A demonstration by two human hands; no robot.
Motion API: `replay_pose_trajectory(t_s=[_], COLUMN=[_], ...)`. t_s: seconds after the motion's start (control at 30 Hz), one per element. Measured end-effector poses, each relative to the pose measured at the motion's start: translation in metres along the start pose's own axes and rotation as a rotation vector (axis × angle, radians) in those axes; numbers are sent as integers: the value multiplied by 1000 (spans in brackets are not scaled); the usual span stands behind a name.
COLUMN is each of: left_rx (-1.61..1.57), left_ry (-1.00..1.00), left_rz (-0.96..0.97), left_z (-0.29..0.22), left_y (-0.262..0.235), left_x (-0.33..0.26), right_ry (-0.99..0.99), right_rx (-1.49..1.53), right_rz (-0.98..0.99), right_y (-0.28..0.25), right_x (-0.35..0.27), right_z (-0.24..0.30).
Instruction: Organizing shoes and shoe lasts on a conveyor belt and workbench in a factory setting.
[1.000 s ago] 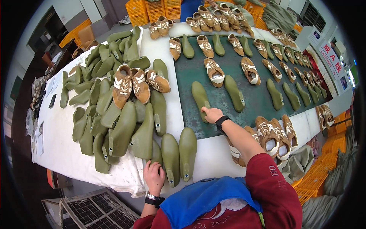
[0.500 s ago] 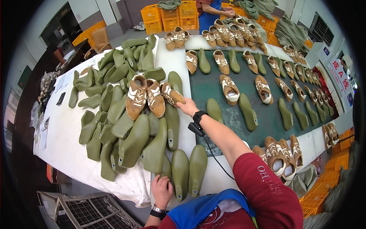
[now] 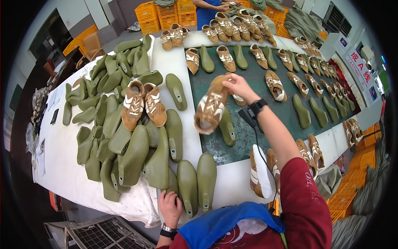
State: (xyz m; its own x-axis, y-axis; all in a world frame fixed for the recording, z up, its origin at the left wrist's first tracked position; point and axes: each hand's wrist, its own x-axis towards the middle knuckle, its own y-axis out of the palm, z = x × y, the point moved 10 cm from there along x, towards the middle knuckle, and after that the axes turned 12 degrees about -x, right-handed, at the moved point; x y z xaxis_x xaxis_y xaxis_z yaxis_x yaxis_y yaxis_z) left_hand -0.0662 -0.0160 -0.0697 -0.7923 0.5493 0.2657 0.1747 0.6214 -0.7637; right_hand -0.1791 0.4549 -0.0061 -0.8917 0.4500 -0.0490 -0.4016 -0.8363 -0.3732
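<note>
My right hand (image 3: 240,86) grips a brown sneaker (image 3: 210,107) with white stripes and laces by its toe, raised over the left edge of the green mat. The shoe hangs toe up, its opening toward me. Behind it stands a green shoe last (image 3: 226,128), partly hidden. My left hand (image 3: 170,205) rests at the table's near edge, fingers apart, its tips by a short green last (image 3: 172,185). Two upright lasts (image 3: 188,182) are just right of it. Two more brown sneakers (image 3: 133,106) lie on top of the heap of green lasts (image 3: 112,124).
Rows of sneakers and lasts cover the green conveyor mat (image 3: 248,143). More sneakers (image 3: 259,172) line its near border, one on its side. Another person (image 3: 211,10) works at the far end beside a shoe pile (image 3: 236,27). Orange crates (image 3: 147,18) stand behind.
My right hand has lifted the sneaker off the heap of lasts and carried it right, turning it toe up. My left hand stays at the table's near edge. The view has shifted slightly right.
</note>
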Motion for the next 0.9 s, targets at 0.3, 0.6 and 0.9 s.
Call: replay_pose_trajectory(t_s=[0.3, 0.6, 0.9], left_rx=[3, 7, 7], left_ry=[-23, -35, -48], left_rz=[7, 22, 24], left_z=[0, 4, 2], left_y=[1, 4, 4], left_x=[-1, 4, 2], right_ry=[-83, -348, -197], right_rx=[-1089, -1253, -1118], right_rz=[553, 277, 217], right_y=[148, 173, 151], right_x=[-92, -64, 27], right_z=[-76, -71, -98])
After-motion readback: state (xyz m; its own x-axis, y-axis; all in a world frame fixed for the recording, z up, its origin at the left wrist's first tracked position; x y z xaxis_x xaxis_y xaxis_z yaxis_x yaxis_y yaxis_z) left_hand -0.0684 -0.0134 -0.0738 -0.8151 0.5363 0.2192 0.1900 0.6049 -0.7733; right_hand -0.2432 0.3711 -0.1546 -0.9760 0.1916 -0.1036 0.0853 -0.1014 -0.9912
